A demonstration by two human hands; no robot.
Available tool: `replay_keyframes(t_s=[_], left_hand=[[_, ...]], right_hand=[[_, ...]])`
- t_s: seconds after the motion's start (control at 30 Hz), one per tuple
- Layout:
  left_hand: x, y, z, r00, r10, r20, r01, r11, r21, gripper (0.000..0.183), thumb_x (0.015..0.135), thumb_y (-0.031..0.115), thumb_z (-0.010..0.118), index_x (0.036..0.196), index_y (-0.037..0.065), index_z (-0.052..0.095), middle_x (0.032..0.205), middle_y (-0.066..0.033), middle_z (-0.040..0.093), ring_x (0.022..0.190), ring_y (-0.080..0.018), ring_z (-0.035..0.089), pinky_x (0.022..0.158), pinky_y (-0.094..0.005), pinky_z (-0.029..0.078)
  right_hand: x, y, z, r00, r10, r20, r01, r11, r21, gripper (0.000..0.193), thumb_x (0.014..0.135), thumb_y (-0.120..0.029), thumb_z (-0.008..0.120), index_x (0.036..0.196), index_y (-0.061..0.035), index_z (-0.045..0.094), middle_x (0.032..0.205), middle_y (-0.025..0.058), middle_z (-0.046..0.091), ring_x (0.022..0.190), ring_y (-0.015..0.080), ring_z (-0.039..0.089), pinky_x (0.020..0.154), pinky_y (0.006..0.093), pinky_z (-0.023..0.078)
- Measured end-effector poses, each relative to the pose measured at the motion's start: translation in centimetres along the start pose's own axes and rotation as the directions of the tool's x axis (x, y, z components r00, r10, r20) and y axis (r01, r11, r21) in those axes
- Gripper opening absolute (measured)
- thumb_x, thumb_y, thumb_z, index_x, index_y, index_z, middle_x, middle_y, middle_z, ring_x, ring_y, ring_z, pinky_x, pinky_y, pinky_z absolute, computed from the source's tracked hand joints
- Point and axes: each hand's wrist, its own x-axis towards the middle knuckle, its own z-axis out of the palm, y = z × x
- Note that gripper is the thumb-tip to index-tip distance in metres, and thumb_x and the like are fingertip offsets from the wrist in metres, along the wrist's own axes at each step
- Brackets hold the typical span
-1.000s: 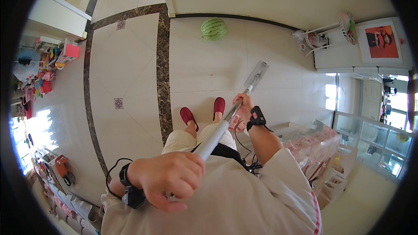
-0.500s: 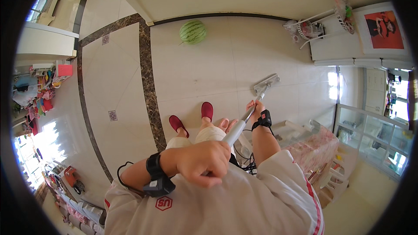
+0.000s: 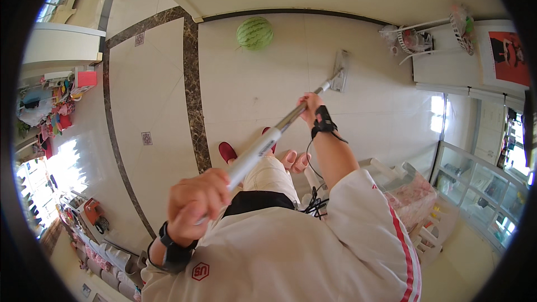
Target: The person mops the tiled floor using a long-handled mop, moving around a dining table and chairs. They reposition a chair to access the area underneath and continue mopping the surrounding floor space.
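A flat mop (image 3: 254,154) with a pale grey grip and silver pole slants across in front of me. My left hand (image 3: 198,198) is wrapped round the top end of its handle, close to my body on the left. Farther down the pole, my right hand (image 3: 312,106) is closed round the metal shaft. The mop's flat rectangular head (image 3: 339,71) rests on the tiled floor beyond my right hand, slightly blurred. A striped green watermelon (image 3: 254,33) lies on the floor near the far wall, left of the mop head and apart from it.
Pink slippers (image 3: 295,160) stand beside my feet in red slippers (image 3: 227,151). A white wire rack (image 3: 417,45) with bags is at the far right. A cloth-covered table (image 3: 411,196) stands at near right. Dark marble strips (image 3: 191,78) border the left tiles.
The mop head has moved away from me toward the far wall and turned. My right hand has reached farther out. My left hand has swung left and nearer, still gripping the handle.
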Motion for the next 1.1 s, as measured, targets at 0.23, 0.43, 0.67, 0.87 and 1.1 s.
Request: replay_keyframes(t_s=[0.23, 0.43, 0.67, 0.87, 1.1], left_hand=[[-6.5, 4.9, -3.8, 0.888, 0.029, -0.459, -0.05, 0.998, -0.033, 0.035, 0.088, 0.024, 0.04, 0.055, 0.015, 0.031, 0.043, -0.002, 0.042, 0.052, -0.02, 0.046, 0.071, -0.0393, 0.036], [-14.7, 11.2, -9.2, 0.81, -0.006, -0.586, -0.054, 0.995, -0.085, 0.036, 0.089, 0.022, 0.04, 0.056, 0.017, 0.028, 0.043, -0.0008, 0.034, 0.053, -0.0154, 0.035, 0.075, -0.0361, 0.034], [-26.1, 16.3, -17.7, 0.755, 0.032, -0.655, -0.075, 0.996, -0.037, 0.037, 0.09, 0.021, 0.038, 0.054, 0.017, 0.028, 0.041, -0.0012, 0.036, 0.049, -0.0147, 0.033, 0.071, -0.0355, 0.034], [-34.6, 18.8, -26.6, 0.711, 0.01, -0.703, -0.105, 0.99, -0.092, 0.037, 0.09, 0.022, 0.038, 0.055, 0.016, 0.029, 0.041, -0.0012, 0.038, 0.049, -0.0167, 0.036, 0.074, -0.0364, 0.034], [-36.2, 19.0, -32.3, 0.919, 0.077, -0.387, -0.108, 0.993, -0.057, 0.037, 0.087, 0.028, 0.051, 0.055, 0.015, 0.037, 0.047, -0.0009, 0.047, 0.048, -0.0188, 0.046, 0.069, -0.036, 0.033]], right_hand=[[-5.0, 11.2, 4.8, 0.996, -0.035, -0.087, -0.007, 0.894, -0.449, 0.01, 0.078, -0.001, 0.05, 0.084, -0.0008, 0.042, 0.069, 0.0134, 0.051, 0.057, 0.0263, 0.057, 0.05, 0.0375, 0.052], [-9.5, 23.6, 5.0, 0.965, 0.263, 0.015, -0.206, 0.789, -0.578, 0.03, 0.083, -0.008, 0.05, 0.107, -0.006, 0.033, 0.081, 0.0114, 0.054, 0.063, 0.0241, 0.061, 0.052, 0.0344, 0.054], [-15.0, 39.3, 5.3, 0.967, 0.242, -0.077, -0.23, 0.702, -0.674, 0.021, 0.079, -0.004, 0.054, 0.096, 0.0041, 0.044, 0.075, 0.0146, 0.056, 0.06, 0.0268, 0.062, 0.05, 0.04, 0.057], [-19.7, 50.2, 6.6, 0.983, 0.184, -0.016, -0.14, 0.681, -0.719, 0.01, 0.077, -0.005, 0.06, 0.075, 0.0034, 0.055, 0.068, 0.0133, 0.06, 0.053, 0.023, 0.061, 0.044, 0.0351, 0.053], [-19.3, 54.2, 7.0, 0.996, 0.091, -0.012, -0.084, 0.857, -0.509, 0.013, 0.078, -0.005, 0.054, 0.079, -0.0016, 0.042, 0.068, 0.0098, 0.049, 0.053, 0.0238, 0.055, 0.047, 0.0354, 0.051]])
